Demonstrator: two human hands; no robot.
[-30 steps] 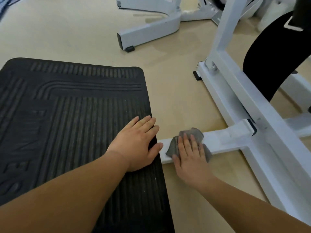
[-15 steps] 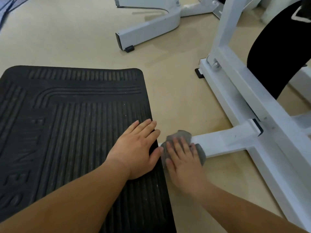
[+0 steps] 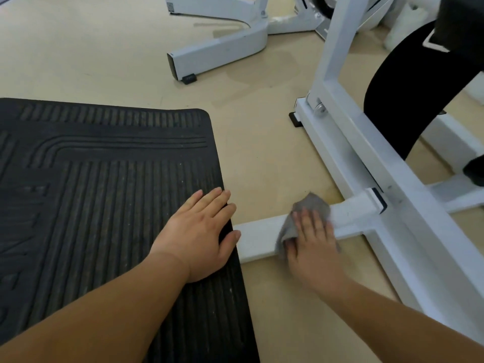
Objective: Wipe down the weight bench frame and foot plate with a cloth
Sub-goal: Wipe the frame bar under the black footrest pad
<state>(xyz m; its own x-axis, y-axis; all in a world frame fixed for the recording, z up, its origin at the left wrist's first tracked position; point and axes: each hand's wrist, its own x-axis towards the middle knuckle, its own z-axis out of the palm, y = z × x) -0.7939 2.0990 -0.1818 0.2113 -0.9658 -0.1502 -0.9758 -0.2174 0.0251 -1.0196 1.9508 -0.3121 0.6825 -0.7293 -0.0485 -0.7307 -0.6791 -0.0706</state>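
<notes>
A grey cloth [image 3: 305, 218] lies crumpled on the white crossbar [image 3: 259, 238] of a weight bench frame [image 3: 408, 205], pinned there beneath the person's right hand [image 3: 313, 244]. The fingers [image 3: 311, 221] lie flat and close together on top of the fabric, pressing it down rather than gripping it; cloth shows beyond the fingertips toward the frame's junction and spills out past the thumb side, hanging over the bar's near edge. The crossbar runs low over the tan floor [image 3: 104, 48] from the frame's long rail to the black ribbed foot plate [image 3: 91, 205], where its left end disappears under the plate's right edge.

The left hand [image 3: 199, 231] rests palm-down on that edge of the plate, holding nothing, fingers extended and slightly spread, the thumb hooked over the rim just beside the bare stretch of bar. The two hands are near each other but apart, with exposed white bar between them.

Behind the cloth, a black-capped tube joins the rail, and a white upright [image 3: 337, 43] rises from a bolted bracket. A curved black pad [image 3: 408, 100] stands to the right of the upright. Farther back, the white legs of another machine [image 3: 217, 52] sit on the floor.
</notes>
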